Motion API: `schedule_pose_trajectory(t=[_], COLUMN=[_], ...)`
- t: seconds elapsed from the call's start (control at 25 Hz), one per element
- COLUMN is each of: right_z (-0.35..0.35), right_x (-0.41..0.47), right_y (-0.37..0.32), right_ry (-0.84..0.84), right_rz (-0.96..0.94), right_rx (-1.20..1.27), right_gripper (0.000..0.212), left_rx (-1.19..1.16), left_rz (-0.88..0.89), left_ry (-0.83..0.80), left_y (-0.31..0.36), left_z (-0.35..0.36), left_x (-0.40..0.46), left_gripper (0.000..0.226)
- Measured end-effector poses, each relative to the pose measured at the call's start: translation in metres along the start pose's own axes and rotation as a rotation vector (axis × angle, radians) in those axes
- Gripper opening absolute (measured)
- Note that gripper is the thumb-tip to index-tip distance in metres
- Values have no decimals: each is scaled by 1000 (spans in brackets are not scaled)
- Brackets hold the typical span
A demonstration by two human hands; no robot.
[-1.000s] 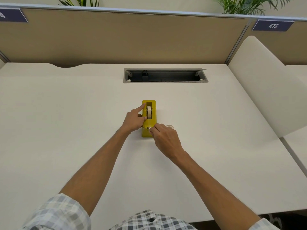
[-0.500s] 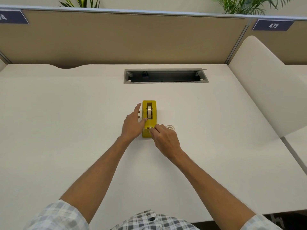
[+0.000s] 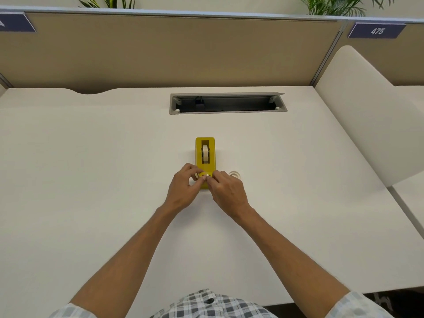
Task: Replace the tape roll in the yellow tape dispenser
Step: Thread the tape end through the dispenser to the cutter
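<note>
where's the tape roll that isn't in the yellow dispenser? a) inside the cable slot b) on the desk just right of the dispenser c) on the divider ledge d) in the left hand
b: the spare roll lies on the desk just right of the yellow dispenser, beside the right hand.

Bare desk (image 3: 91, 180) lies open left of the yellow dispenser (image 3: 205, 154); a clear tape roll (image 3: 234, 174) sits just right.
</note>
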State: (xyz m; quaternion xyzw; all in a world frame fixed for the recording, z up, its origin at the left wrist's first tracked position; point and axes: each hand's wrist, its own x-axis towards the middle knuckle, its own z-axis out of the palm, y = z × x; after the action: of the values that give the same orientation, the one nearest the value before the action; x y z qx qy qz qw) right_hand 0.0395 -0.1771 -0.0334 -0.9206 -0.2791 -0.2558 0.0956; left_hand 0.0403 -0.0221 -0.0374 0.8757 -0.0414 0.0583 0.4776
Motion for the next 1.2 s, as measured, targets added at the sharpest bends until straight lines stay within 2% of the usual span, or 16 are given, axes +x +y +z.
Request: schedule_pose_trajectory(t=[0.56, 0.72, 0.8, 0.88, 1.08, 1.2], right_z=[0, -3, -3, -2, 0, -3], right_x=[-8, -8, -5, -2, 3, 5], right_y=[0, 11, 14, 15, 18, 16], right_ry=[60, 99, 33, -72, -176, -209], right_rz=[20, 177, 292, 352, 299, 342], right_rx=[48, 133, 169, 228, 219, 256], right_gripper=[9, 20, 33, 35, 27, 29], left_rx=[15, 15, 30, 57, 110, 85], left_rz=[-12, -15, -7, 13, 63, 52], left_ry=[-32, -31, -31, -27, -24, -30], left_y=[-3, -2, -2, -1, 0, 1], left_z=[-2, -2, -3, -3, -3, -3], left_x=[2, 3, 2, 2, 2, 3], left_gripper=[23, 23, 24, 25, 26, 27])
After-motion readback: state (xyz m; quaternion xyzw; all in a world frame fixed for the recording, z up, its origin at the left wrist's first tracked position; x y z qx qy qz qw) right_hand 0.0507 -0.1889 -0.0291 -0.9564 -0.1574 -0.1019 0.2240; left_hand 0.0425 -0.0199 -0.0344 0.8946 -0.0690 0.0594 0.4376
